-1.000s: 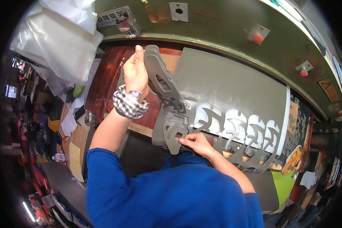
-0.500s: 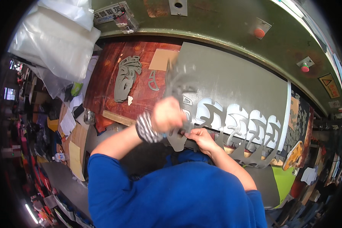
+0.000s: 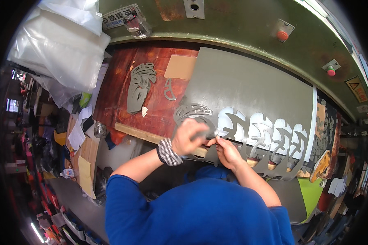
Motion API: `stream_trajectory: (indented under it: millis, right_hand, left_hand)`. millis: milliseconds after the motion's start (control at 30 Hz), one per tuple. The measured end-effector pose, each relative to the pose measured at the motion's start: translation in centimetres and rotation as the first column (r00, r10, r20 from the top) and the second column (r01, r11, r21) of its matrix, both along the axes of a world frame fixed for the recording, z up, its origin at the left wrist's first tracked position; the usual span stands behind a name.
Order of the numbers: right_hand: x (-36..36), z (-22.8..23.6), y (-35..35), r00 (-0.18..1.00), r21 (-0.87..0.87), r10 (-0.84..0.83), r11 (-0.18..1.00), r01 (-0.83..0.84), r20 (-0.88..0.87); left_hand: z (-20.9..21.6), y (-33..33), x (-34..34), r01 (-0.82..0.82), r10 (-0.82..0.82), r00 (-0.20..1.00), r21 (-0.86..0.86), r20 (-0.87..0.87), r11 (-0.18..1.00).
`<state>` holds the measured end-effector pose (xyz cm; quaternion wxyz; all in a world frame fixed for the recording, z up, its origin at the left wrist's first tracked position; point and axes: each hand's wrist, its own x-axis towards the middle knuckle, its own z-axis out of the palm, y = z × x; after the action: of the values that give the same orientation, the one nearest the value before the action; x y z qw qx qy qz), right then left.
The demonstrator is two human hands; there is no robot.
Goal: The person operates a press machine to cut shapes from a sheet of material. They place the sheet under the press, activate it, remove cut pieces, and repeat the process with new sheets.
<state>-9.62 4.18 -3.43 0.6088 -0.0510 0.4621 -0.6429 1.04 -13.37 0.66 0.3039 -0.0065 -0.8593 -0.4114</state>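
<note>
A smooth, satin finish is shown by the grey sheet, a scuffed gloss by the reddish tabletop, wrinkled shine by the translucent plastic sheeting, and matt cloth by the blue shirt.

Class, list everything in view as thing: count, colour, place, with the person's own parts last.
Sheet: 1, grey, centre
White patches: 4 large, white, sheet's near side
Cut piece: 1, grey, by left hand
Board: 1, red-brown, left of sheet
Stack: count unclear, grey, on board
Rectangle: 1, tan, on board
Machine: 1, green, behind
Red button: 1, red, machine front
Plastic: count unclear, whitish, upper left
Clutter: uncountable, mixed, both sides
Wristband: 1, black-white, left wrist
Shirt: 1, blue, bottom
Left hand: 1, bare, blurred, centre
Right hand: 1, bare, right of it
</note>
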Motion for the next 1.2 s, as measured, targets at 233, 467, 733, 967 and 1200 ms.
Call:
stream_trajectory:
  millis: [233, 467, 733, 967, 1200]
  right_hand:
    - [0.3, -2.6, 0.4, 0.793, 0.216, 0.230, 0.968, -0.127, -0.564]
    - [-0.4, 1.7, 0.5, 0.648, 0.268, 0.423, 0.905, -0.330, -0.633]
    - [-3.5, 9.6, 3.6, 0.643, 0.205, 0.424, 0.898, -0.389, -0.638]
    - [-4.2, 8.6, 3.4, 0.718, 0.181, 0.349, 0.936, -0.303, -0.603]
    - [-4.4, 7.9, 4.3, 0.766, 0.243, 0.350, 0.935, -0.257, -0.539]
  left_hand:
    - [14.4, -10.4, -3.9, 0.152, 0.367, 0.857, 0.859, -0.361, 0.489]
    - [26.5, -10.8, -3.2, 0.158, 0.009, 0.958, 0.554, -0.286, 0.817]
    - [27.2, -12.8, -0.7, 0.073, -0.007, 0.993, 0.571, -0.116, 0.818]
    - [21.9, -15.9, -1.3, -0.099, 0.194, 0.973, 0.541, -0.121, 0.835]
    - [16.5, -21.9, -2.7, -0.495, 0.499, 0.867, 0.116, -0.002, 0.861]
